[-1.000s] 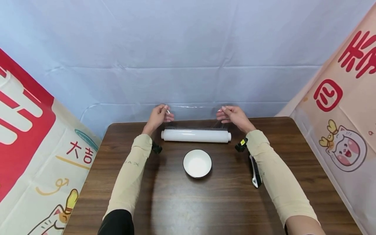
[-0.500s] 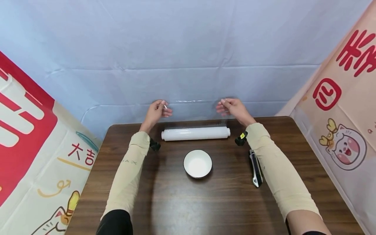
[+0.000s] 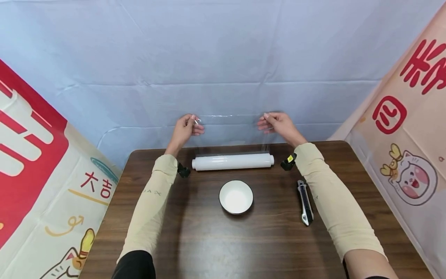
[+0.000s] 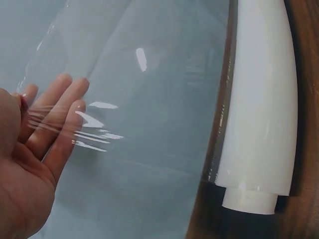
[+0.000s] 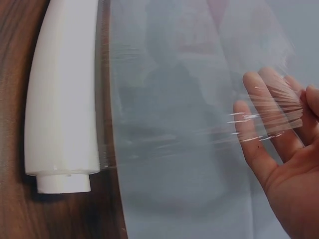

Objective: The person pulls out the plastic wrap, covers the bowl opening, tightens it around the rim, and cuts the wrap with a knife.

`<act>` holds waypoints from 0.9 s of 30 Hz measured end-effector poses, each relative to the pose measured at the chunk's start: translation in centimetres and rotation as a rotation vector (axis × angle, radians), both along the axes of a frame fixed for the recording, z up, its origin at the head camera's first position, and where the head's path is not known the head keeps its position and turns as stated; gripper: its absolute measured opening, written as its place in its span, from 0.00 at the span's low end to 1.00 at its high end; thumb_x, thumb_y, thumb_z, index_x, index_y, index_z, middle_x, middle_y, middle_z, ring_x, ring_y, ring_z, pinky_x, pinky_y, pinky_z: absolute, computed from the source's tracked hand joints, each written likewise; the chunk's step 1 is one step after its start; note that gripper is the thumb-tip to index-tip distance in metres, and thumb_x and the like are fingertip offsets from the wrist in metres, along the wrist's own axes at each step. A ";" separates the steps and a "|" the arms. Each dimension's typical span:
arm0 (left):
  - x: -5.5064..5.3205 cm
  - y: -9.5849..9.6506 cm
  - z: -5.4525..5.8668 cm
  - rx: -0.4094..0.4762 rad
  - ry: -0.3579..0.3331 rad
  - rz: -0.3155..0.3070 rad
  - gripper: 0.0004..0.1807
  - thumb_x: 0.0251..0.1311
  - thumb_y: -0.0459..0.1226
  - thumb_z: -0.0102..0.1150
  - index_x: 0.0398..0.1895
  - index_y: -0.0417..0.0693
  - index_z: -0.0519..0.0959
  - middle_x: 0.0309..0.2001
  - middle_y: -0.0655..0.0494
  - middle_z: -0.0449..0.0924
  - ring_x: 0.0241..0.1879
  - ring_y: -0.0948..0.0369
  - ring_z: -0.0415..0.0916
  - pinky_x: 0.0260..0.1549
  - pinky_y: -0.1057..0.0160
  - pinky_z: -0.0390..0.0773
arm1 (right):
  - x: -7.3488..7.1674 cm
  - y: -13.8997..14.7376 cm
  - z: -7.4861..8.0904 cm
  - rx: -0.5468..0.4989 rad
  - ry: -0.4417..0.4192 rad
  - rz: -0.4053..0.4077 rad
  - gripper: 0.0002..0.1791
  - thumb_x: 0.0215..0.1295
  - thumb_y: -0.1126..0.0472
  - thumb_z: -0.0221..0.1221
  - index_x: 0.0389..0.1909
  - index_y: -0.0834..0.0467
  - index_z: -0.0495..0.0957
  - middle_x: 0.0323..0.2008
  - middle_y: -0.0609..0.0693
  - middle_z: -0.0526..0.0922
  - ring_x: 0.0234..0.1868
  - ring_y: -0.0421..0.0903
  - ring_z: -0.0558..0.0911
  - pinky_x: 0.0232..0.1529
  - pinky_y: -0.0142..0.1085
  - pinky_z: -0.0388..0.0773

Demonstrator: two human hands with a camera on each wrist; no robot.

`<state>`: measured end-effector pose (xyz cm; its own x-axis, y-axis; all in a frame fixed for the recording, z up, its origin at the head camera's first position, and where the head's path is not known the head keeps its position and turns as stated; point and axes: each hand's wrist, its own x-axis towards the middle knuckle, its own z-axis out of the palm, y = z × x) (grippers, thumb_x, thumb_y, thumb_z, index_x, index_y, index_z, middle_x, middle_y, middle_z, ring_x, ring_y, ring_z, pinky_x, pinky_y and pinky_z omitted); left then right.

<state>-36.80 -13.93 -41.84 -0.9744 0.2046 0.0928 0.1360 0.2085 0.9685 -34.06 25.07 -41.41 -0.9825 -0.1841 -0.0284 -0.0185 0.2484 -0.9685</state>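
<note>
A white roll of cling film (image 3: 232, 162) lies crosswise near the table's far edge. From it a clear sheet of cling film (image 4: 149, 114) stretches away past that edge. My left hand (image 3: 184, 130) pinches the sheet's left corner between thumb and forefinger, the other fingers spread behind the film. At the right corner my right hand (image 3: 281, 127) pinches it the same way, and creases fan out from the pinch (image 5: 289, 107). The sheet's free edge runs taut between both hands. Nearer me, in the head view, stands a white bowl with a dark rim (image 3: 236, 197).
A utility knife (image 3: 305, 203) lies on the wooden table (image 3: 209, 248), right of the bowl and beside my right sleeve. Behind the table hangs a pale blue cloth (image 3: 223, 46). Printed banners flank it, one at the left (image 3: 31, 186) and one at the right (image 3: 411, 128).
Both hands have moved up and away from the roll, drawing out a longer stretch of cling film. The bowl and the knife keep their places on the table.
</note>
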 end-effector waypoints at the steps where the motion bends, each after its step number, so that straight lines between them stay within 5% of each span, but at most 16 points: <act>1: 0.0 0.1 0.2 0.002 0.012 0.002 0.24 0.82 0.51 0.44 0.54 0.39 0.78 0.39 0.44 0.90 0.36 0.57 0.92 0.50 0.46 0.88 | 0.0 0.1 0.2 0.001 0.002 -0.002 0.27 0.83 0.46 0.50 0.61 0.64 0.80 0.55 0.56 0.89 0.46 0.40 0.91 0.59 0.51 0.86; 12: 0.2 0.3 2.3 0.004 0.064 0.028 0.25 0.82 0.52 0.43 0.55 0.39 0.79 0.43 0.36 0.89 0.38 0.52 0.92 0.49 0.46 0.88 | -0.5 -0.1 2.3 -0.020 0.029 -0.013 0.27 0.82 0.44 0.50 0.59 0.65 0.80 0.52 0.53 0.91 0.45 0.40 0.92 0.55 0.48 0.88; 19: -0.5 0.3 3.7 0.004 0.091 0.074 0.24 0.81 0.53 0.43 0.52 0.43 0.79 0.42 0.38 0.90 0.35 0.58 0.92 0.42 0.57 0.91 | -1.2 -0.6 4.6 -0.042 0.056 -0.014 0.26 0.82 0.46 0.51 0.58 0.66 0.81 0.46 0.48 0.93 0.42 0.39 0.92 0.51 0.44 0.89; 27: -0.2 0.7 7.8 0.009 0.192 0.078 0.24 0.81 0.53 0.44 0.51 0.43 0.79 0.41 0.39 0.91 0.35 0.59 0.92 0.41 0.60 0.90 | -0.4 -0.1 8.6 -0.136 0.139 -0.029 0.25 0.81 0.50 0.55 0.58 0.69 0.81 0.41 0.46 0.94 0.41 0.41 0.93 0.47 0.36 0.89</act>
